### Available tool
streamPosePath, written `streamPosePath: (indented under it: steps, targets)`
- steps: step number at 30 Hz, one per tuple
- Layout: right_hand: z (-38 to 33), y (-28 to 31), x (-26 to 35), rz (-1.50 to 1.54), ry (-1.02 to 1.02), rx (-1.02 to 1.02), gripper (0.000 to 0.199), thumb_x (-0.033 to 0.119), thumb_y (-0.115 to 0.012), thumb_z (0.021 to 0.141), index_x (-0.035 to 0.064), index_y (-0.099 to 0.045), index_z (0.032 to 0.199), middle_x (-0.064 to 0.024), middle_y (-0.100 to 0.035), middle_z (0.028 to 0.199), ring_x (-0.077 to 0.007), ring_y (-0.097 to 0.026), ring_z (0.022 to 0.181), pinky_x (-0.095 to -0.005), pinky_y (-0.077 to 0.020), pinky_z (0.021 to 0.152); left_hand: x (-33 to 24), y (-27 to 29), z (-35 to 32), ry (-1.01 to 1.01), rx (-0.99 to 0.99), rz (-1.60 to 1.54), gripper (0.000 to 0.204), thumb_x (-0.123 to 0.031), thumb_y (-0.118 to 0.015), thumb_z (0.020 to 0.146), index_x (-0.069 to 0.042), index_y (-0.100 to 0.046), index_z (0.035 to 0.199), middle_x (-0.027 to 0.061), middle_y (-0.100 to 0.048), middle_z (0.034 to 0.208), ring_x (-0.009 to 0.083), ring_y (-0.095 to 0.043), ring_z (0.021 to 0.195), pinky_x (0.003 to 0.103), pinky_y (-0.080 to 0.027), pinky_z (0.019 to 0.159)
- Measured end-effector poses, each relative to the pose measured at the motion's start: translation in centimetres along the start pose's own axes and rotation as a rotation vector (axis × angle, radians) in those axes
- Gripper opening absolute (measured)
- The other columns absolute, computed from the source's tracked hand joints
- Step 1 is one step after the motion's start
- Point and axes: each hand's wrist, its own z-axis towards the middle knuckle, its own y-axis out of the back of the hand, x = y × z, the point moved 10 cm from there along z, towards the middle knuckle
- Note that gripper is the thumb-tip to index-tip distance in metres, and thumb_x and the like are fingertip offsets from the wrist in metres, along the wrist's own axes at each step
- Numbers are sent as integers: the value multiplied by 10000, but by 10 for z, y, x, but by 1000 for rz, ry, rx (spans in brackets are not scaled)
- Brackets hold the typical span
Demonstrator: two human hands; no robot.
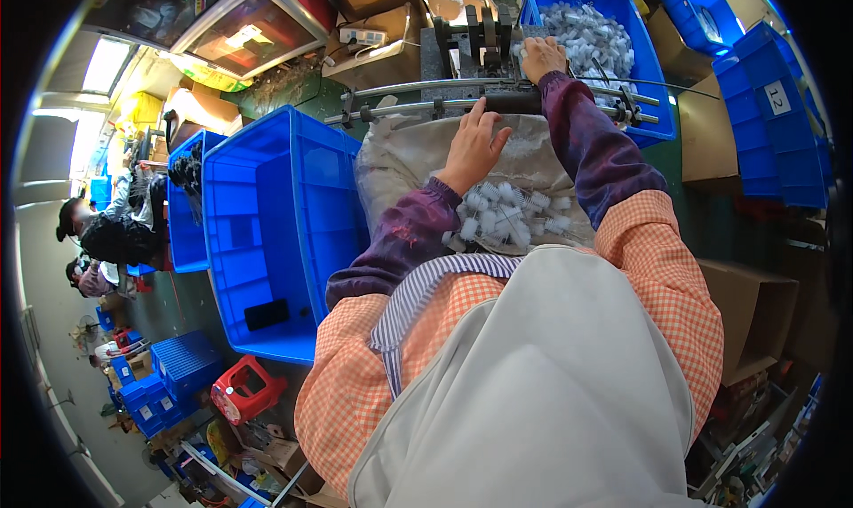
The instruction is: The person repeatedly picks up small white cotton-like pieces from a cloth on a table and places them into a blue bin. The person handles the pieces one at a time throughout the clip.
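White plastic parts (511, 215) filled a sack within reach; left hand (471, 148) spread flat, right hand (542, 58) gripping the machine (480, 42).

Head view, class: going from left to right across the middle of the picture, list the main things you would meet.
Seated co-workers → large empty blue crate → left hand over a cloth-lined heap of small white plastic parts → right hand on the metal fixture → stacked blue bins.
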Motion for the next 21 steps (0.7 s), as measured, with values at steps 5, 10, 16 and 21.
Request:
streamPosePath:
  steps: [5,10,16,21]
  targets:
    - [-2,3,0,-43,-36,-38,198,237,-494,793,125,-596,920,-41,-601,999,-254,-482,1035,-406,-348,861,1,0,0,-7,-7,4,287,-260,-557,854,-22,-525,1012,266,-390,1277,399,-420,1139,403,-360,935]
    - [0,2,1,-16,-34,-23,197,207,-487,779,121,-592,922,-44,-599,1006,-253,-477,1047,-402,-339,868,0,2,0,-12,-16,5,285,-263,-555,856,-20,-527,1001,267,-403,1266,398,-429,1128,403,-365,929]
    - [-2,4,3,-47,-29,-9,199,185,-488,764,113,-588,920,-50,-597,1009,-258,-470,1052,-400,-332,873,0,1,0,-9,-17,2,279,-262,-552,856,-19,-528,991,266,-413,1256,396,-434,1122,403,-366,927]
    - [-2,5,7,-39,-9,18,193,169,-495,751,111,-590,909,-51,-597,1013,-259,-467,1052,-403,-326,876,1,2,1,-12,-18,4,273,-257,-552,856,-21,-530,989,265,-416,1254,396,-436,1120,403,-367,927]
